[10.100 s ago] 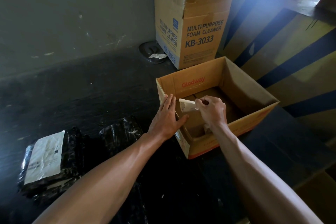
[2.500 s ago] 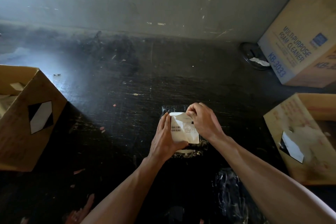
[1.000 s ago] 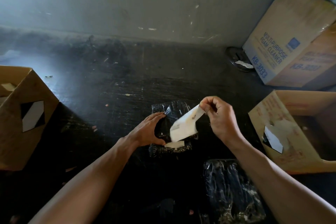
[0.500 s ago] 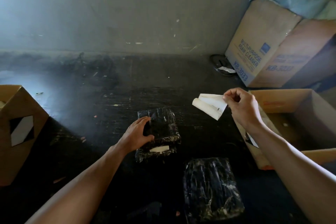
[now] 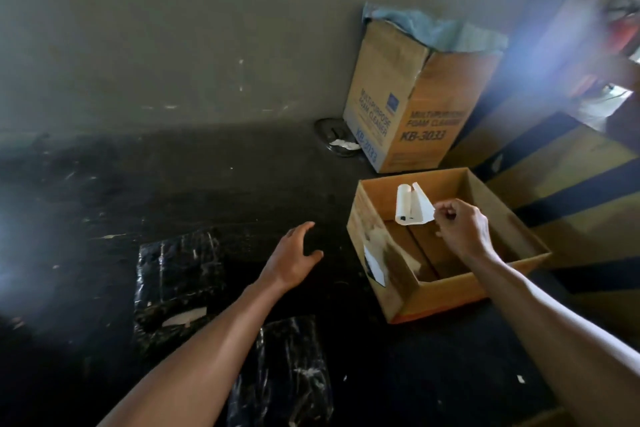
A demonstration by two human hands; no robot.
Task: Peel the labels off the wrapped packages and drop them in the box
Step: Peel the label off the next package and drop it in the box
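My right hand point(image 5: 462, 230) pinches a curled white label point(image 5: 412, 204) and holds it over the open cardboard box point(image 5: 440, 298) at the right. My left hand point(image 5: 292, 255) hovers open above the dark table, between the box and a black wrapped package point(image 5: 178, 274). That package lies flat at the left with a small white scrap of label left near its front edge. A second black wrapped package point(image 5: 280, 374) lies near the front, partly under my left forearm.
A tall cardboard box point(image 5: 415, 114) printed "MULTI-PURPOSE FOAM CLEANER KB-3033" stands against the grey wall behind the open box. A dark round dish point(image 5: 334, 137) with white scraps sits beside it. Yellow and dark striped surfaces rise at the right.
My right hand has carried the peeled label rightward to above the open box. My left hand has let go of the package and lifted off it. The view has swung right.
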